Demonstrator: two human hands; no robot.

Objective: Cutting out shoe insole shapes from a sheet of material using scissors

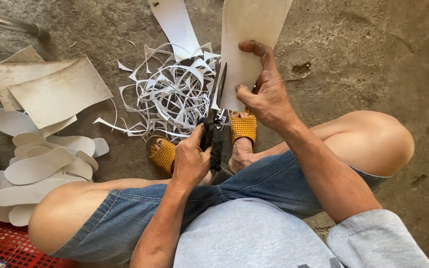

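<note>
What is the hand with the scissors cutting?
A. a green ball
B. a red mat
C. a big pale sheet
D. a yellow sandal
C: the left hand holds the scissors with the blades against the edge of the big pale sheet, which the right hand grips.

2 hands: left hand (190, 161), right hand (265, 94). 1 pair of scissors (213, 119). 2 yellow woven sandals (163, 155). 1 white sheet (247, 44) being cut. 3 large flat sheets (58, 92) at left. Cut insoles (38, 166): too stacked to count.
</note>
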